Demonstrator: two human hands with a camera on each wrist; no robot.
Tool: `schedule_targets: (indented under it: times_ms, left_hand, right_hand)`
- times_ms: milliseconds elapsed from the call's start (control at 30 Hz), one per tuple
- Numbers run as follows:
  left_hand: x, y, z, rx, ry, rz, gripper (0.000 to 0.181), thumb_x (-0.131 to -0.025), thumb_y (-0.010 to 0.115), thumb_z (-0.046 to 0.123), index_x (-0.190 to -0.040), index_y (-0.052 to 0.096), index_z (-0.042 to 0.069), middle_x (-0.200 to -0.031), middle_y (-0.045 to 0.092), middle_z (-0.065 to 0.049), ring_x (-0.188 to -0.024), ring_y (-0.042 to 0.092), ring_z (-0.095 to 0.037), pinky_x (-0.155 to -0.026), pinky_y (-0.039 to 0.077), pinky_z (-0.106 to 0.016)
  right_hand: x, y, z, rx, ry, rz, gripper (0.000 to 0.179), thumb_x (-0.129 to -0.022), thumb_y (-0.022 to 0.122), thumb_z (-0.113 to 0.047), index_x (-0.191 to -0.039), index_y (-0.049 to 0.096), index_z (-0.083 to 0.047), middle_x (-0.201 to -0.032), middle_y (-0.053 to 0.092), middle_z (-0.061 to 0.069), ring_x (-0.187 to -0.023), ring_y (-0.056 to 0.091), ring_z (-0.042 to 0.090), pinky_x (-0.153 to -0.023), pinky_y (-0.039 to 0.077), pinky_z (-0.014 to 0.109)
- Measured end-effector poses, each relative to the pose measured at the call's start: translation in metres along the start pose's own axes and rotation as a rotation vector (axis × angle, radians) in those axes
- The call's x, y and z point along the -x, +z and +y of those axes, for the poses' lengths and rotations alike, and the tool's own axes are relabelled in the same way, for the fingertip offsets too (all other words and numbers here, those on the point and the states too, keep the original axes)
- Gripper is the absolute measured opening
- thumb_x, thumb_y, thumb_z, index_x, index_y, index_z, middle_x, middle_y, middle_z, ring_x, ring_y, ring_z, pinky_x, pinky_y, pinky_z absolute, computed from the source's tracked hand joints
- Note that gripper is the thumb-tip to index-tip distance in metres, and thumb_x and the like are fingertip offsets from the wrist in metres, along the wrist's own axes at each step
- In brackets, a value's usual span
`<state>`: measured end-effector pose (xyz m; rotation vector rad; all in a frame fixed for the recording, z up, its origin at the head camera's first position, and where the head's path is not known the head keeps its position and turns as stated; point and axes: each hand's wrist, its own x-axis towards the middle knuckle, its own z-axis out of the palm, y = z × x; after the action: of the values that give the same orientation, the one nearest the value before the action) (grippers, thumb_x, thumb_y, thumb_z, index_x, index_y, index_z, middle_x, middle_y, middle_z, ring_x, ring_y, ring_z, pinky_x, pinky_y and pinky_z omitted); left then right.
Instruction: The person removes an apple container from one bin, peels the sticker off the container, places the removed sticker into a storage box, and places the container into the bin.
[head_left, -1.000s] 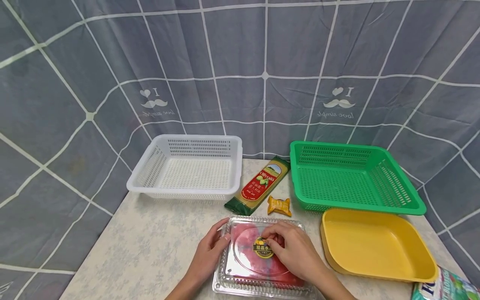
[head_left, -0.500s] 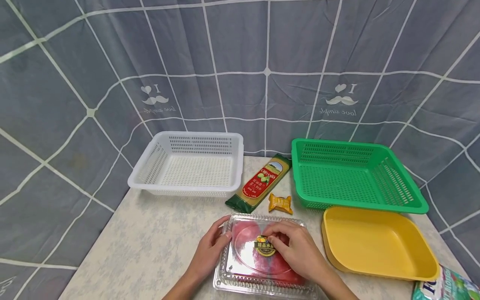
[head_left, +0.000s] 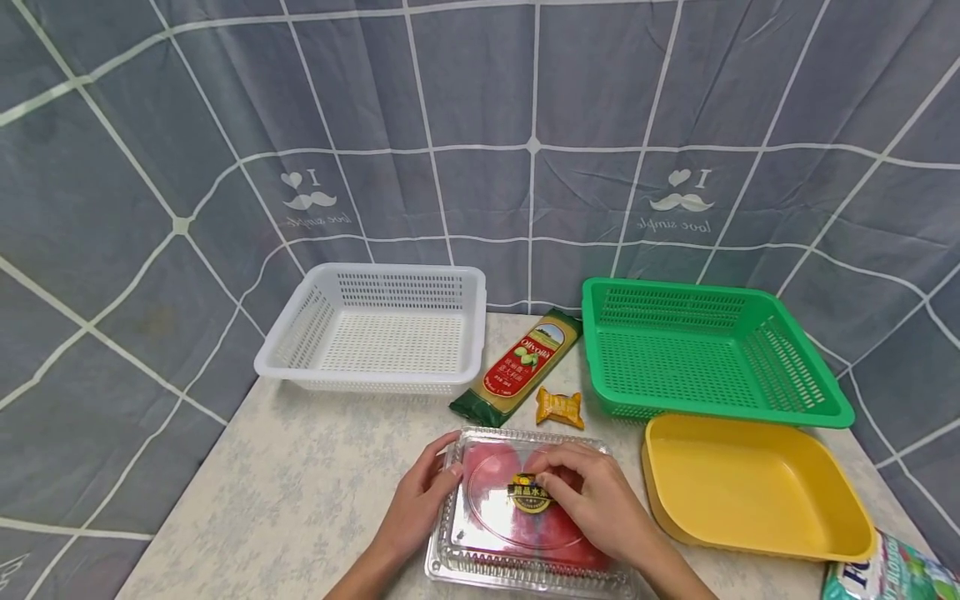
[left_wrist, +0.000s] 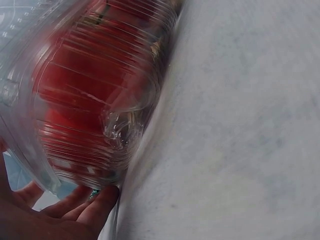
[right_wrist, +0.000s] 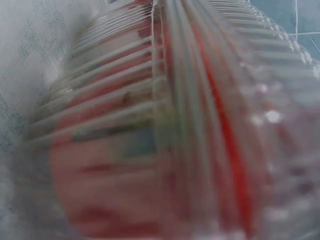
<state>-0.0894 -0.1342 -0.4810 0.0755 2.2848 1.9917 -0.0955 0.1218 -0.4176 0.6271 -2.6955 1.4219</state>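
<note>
- A clear plastic box sits on the table, at the near edge, right in front of the person. This is the closest thing.
- The left hand is on the left side of the box. Its fingers curl round the rim and grip it. I think this hand keeps the box from sliding.
- In the left wrist view the fingertips touch the bottom edge of the box, by the table.
- The right hand lies on top of the lid. Its finger and thumb pinch at the round sticker in the middle. It looks like the hand is picking at that sticker, so the other hand has to hold the box still.
- The box is see-through and shiny, with little ridges all along its sides. Inside it are red things, round and smooth, maybe fruit. I cannot tell which kind. The lid looks closed.
- A bit farther, just past the box, lies a small orange packet.
- Next to it is a long pasta pack, lying slanted.
- To the right is a yellow tub, near the box but not touching it.
- Farther back are a green basket on the right and a white basket on the left, well apart.
- At the near right corner a bag peeks in.
- Behind it all hangs a grey cloth with white lines.
</note>
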Motion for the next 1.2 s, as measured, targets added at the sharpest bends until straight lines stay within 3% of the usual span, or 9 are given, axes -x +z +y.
schedule_targets:
  times_ms: [200, 467, 867, 1000, 1200]
  left_hand:
    - [0.000, 0.000, -0.001, -0.004, 0.000, 0.006, 0.045, -0.098, 0.055, 0.034, -0.142, 0.043, 0.031, -0.134, 0.054, -0.008, -0.114, 0.056, -0.019, -0.084, 0.049, -0.029]
    - [0.000, 0.000, -0.001, -0.001, 0.007, 0.000, 0.044, -0.098, 0.055, 0.034, -0.141, 0.045, 0.031, -0.133, 0.055, -0.009, -0.113, 0.057, -0.020, -0.084, 0.049, -0.030]
    - [0.000, 0.000, 0.000, 0.015, 0.006, -0.011, 0.045, -0.099, 0.054, 0.033, -0.142, 0.044, 0.030, -0.132, 0.055, -0.010, -0.108, 0.059, -0.021, -0.082, 0.050, -0.032]
    - [0.000, 0.000, 0.001, 0.002, 0.002, -0.007, 0.044, -0.098, 0.054, 0.035, -0.141, 0.044, 0.030, -0.133, 0.054, -0.010, -0.110, 0.058, -0.021, -0.083, 0.050, -0.032]
    - [0.000, 0.000, 0.001, -0.017, -0.001, -0.004, 0.045, -0.099, 0.053, 0.036, -0.142, 0.043, 0.029, -0.134, 0.054, -0.010, -0.112, 0.057, -0.021, -0.084, 0.049, -0.031]
  right_hand:
    - [0.002, -0.002, 0.002, -0.126, 0.014, -0.024, 0.019, -0.086, 0.073, -0.010, -0.088, 0.070, -0.029, -0.095, 0.067, -0.016, -0.089, 0.060, 0.011, -0.072, 0.049, 0.026]
    - [0.004, -0.003, 0.003, -0.153, -0.027, -0.007, 0.017, -0.086, 0.072, -0.009, -0.089, 0.070, -0.026, -0.094, 0.067, -0.013, -0.084, 0.060, 0.013, -0.066, 0.047, 0.026]
    - [0.006, -0.009, 0.001, -0.274, 0.015, 0.044, 0.010, -0.086, 0.072, -0.010, -0.090, 0.070, -0.020, -0.089, 0.068, -0.006, -0.065, 0.048, 0.014, -0.054, 0.041, 0.027]
    - [0.005, -0.010, 0.001, -0.258, 0.035, 0.026, 0.011, -0.086, 0.072, -0.012, -0.090, 0.070, -0.022, -0.089, 0.068, -0.007, -0.062, 0.046, 0.013, -0.051, 0.039, 0.027]
    - [0.002, -0.016, 0.002, -0.352, 0.045, -0.049, 0.006, -0.089, 0.069, -0.013, -0.094, 0.070, -0.014, -0.097, 0.070, 0.001, -0.078, 0.059, 0.017, -0.064, 0.050, 0.026]
